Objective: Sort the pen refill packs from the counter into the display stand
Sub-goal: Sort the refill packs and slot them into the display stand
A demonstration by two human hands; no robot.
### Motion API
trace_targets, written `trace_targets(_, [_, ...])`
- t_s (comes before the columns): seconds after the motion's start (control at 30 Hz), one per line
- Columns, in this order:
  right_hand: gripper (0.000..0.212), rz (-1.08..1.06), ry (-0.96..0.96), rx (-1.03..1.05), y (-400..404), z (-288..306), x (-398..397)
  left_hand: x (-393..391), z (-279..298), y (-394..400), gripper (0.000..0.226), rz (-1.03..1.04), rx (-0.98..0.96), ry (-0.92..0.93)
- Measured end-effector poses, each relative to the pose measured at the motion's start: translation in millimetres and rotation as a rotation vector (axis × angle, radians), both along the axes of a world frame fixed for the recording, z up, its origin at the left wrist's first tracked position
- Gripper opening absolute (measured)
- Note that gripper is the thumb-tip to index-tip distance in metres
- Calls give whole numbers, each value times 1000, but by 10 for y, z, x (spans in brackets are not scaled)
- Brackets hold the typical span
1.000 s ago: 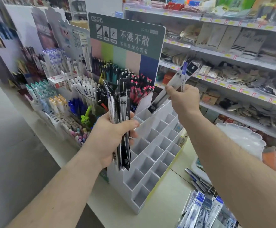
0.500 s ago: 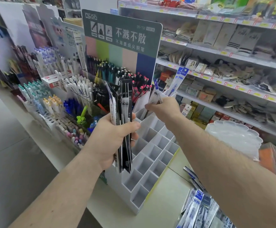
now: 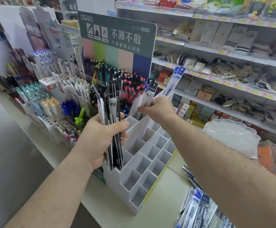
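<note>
Counter: we see a pale counter running from lower right toward the left, its near edge falling to a grey floor.
Display stand: a white stepped stand of open cells sits at the counter's near edge, with most cells in view bare.
Left hand: our left hand grips a fanned bundle of black refill packs, upright, just left of the stand.
Right hand: our right hand pinches white refill packs over the stand's back row.
Placed packs: two blue-topped packs stand in a back right cell.
Loose packs: a heap of blue packs lies at the counter's lower right corner.
Room: pen racks sit to the left, a green sign stands behind, and stocked shelves fill the right.
</note>
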State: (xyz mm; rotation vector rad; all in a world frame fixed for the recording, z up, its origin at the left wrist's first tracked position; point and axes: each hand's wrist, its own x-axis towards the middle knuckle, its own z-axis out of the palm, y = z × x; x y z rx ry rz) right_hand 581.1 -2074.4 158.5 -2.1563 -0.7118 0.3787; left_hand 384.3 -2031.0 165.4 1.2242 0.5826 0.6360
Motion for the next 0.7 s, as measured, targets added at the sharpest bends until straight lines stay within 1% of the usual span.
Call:
trace_targets(0.07, [31,-2,-1,40,-41,-32,26,-1,-4,-5,12,-7,2,4])
trace_targets(0.1, [39,-9,16,62,-75,-40,34,2,-5,-12,12,-12,1,2])
trace_targets(0.17, [63,-50,61,106,-169,-47,35,15,-1,-41,13,-25,-5,-12])
trace_targets(0.2, [69,-92,74,144,-233,-52,34,25,3,-72,13,-42,-11,-22])
trace_targets(0.23, [69,-137,94,197,-320,-48,20,37,7,-117,14,-75,-22,-34])
trace_targets(0.27, [62,-171,132,253,-428,-27,-12,57,9,-175,14,-119,-38,-45])
trace_targets(0.37, [19,-161,305,383,-831,-8,-190,161,-46,-375,16,-269,-118,-40])
trace_targets(0.4, [11,-141,350,416,-959,-9,-274,207,-84,-432,18,-314,-149,-19])
trace_targets(0.47, [7,-94,383,446,-1170,15,-446,298,-169,-528,28,-407,-200,21])
trace_targets(0.53, [11,-64,367,455,-1321,31,-576,373,-242,-615,35,-490,-243,32])
trace_targets(0.63, [18,-64,282,465,-1525,3,-728,454,-335,-734,27,-577,-226,33])
trace_targets(0.7, [16,-33,216,441,-1616,-32,-797,486,-373,-800,22,-616,-200,31])
